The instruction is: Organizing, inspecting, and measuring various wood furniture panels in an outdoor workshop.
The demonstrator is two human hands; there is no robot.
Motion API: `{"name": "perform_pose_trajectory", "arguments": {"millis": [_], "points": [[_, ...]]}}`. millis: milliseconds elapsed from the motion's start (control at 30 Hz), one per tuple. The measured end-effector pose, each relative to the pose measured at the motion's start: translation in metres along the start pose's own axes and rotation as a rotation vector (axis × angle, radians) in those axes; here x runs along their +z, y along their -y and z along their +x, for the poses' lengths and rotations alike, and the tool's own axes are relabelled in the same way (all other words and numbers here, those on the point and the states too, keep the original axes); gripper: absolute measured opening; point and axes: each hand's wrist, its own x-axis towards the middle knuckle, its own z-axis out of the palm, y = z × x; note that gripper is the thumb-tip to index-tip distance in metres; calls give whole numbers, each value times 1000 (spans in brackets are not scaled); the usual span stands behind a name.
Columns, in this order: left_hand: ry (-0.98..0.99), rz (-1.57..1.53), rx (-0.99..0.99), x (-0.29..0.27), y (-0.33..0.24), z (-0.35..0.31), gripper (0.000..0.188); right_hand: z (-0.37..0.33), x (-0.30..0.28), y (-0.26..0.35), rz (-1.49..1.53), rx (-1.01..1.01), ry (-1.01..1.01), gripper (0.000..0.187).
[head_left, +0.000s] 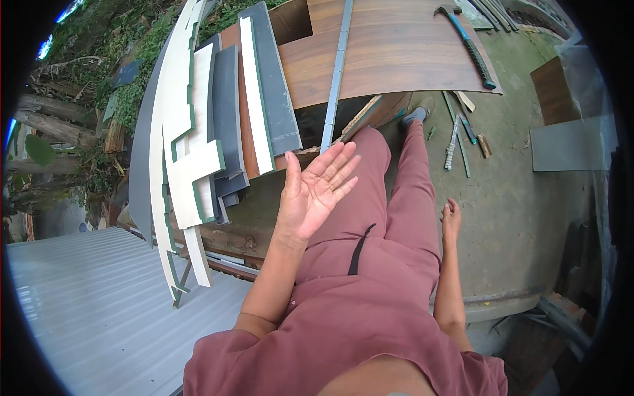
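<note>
My left hand (pixel 318 185) is raised in front of my body, palm up with the fingers stretched out, holding nothing. Just beyond its fingertips is the near end of a long grey metal strip (pixel 339 63), which lies across a brown wood-grain panel (pixel 403 53). My right hand (pixel 450 219) hangs low at my right side, its fingers loosely bent and apart, with nothing seen in it. On the panel's right part rests a claw hammer (pixel 470 49) with a blue and black handle.
Cut white boards (pixel 191 138) and dark grey boards (pixel 269 79) are stacked left of the panel. Corrugated metal sheeting (pixel 125 290) spreads at lower left. Several tools and strips, including a wooden-handled tool (pixel 485 146), lie on the concrete floor (pixel 508 218) at right, near a grey sheet (pixel 571 145).
</note>
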Motion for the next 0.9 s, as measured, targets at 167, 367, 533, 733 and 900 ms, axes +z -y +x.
{"name": "perform_pose_trajectory", "arguments": {"millis": [167, 367, 533, 733, 900], "points": [[62, 8, -51, 6, 8, -6, 82, -12, 31, 126, -46, -258, 66, 35], [88, 321, -38, 12, 14, -16, 89, -78, 59, 219, 315, -407, 306, 39], [109, 582, 10, 15, 15, -22, 92, -125, 41, 278, 356, -732, 515, 39], [231, 556, 17, 14, 21, -23, 91, -144, 31, 296, 425, -543, 668, 24], [318, 526, -3, 14, 25, -26, 91, -149, 26, 294, 561, -380, 735, 18]]}}
